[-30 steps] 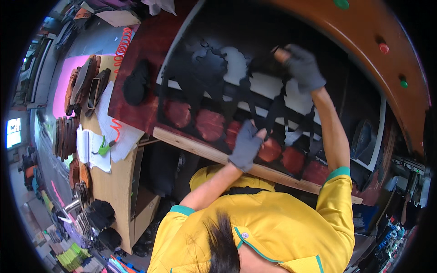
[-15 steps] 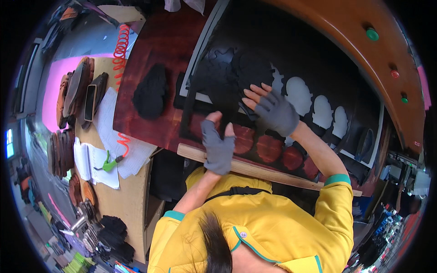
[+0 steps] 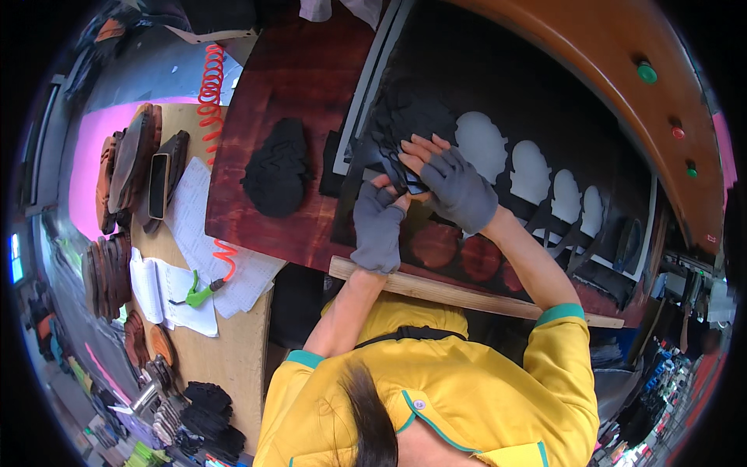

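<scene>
A black sheet [image 3: 537,93] with several rounded cut-out holes lies on a white-edged board; white shows through some holes and red wood through others near the front. My right hand [image 3: 461,185], in a grey fingerless glove, curls its fingers over loose black cut pieces [image 3: 397,144] bunched at the sheet's left part. My left hand [image 3: 378,226], gloved alike, is right beside it, its thumb and fingers pinching the near end of these pieces. Both hands are closed and their fingertips almost meet. The pieces' exact outlines are hard to make out.
Left on the red wooden table [image 3: 241,187] lies a stack of black cut pieces [image 3: 276,167]. Further left, a side table holds papers [image 3: 187,300], a green air gun [image 3: 194,292] on a red coiled hose, a phone [image 3: 158,187] and brown soles. A brown machine beam [image 3: 607,62] with buttons arches behind.
My left hand has moved up beside the right and closed on the black pieces. My right hand's fingers have curled in. The black pieces are now bunched together.
</scene>
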{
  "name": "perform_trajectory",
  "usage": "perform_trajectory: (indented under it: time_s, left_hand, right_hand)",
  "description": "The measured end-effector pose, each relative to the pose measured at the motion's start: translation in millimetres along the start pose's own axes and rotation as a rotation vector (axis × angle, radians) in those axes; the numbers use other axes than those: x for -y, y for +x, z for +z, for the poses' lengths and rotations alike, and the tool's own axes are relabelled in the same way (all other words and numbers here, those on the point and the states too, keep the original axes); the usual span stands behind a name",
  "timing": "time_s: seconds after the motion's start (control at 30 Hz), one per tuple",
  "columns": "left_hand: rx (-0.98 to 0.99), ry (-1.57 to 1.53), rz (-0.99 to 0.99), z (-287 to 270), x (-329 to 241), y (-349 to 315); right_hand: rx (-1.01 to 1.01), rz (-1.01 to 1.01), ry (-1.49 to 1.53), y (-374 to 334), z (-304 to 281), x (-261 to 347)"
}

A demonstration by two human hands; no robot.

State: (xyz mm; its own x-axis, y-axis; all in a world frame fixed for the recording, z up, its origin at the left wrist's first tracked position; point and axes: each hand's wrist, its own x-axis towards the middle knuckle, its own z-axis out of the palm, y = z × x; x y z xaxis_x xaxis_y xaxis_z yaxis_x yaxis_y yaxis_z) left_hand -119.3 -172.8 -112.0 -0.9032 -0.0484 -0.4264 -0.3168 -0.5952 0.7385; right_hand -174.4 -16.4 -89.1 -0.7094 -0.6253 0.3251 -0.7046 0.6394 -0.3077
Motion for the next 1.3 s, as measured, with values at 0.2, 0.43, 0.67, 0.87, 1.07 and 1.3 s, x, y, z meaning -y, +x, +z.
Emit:
perform_trajectory:
  time_s: [0.2, 0.43, 0.67, 0.87, 1.07, 1.3]
  left_hand:
    - [-0.024, 0.198, 0.118, -2, 4, -2]
    - [-0.041, 0.239, 0.208, -1, 6, -6]
    - [0.004, 1.364, 1.434, 48, -8, -26]
    - [0.462, 1.222, 1.435, 69, -41, -1]
    - [0.324, 1.170, 1.148, 82, -30, 40]
    - [0.338, 0.977, 0.997, 71, -18, 41]
  right_hand:
    - [-0.155, 0.485, -0.101, 21, -14, -37]
    - [-1.238, 0.881, 1.370, 6, -107, -93]
    - [-0.766, 0.988, 1.579, -53, -108, -38]
    - [-0.766, 0.877, 1.257, -47, -91, -4]
    - [-0.947, 0.914, 1.112, -17, -32, -50]
    - [-0.906, 0.809, 1.333, -3, -25, -49]
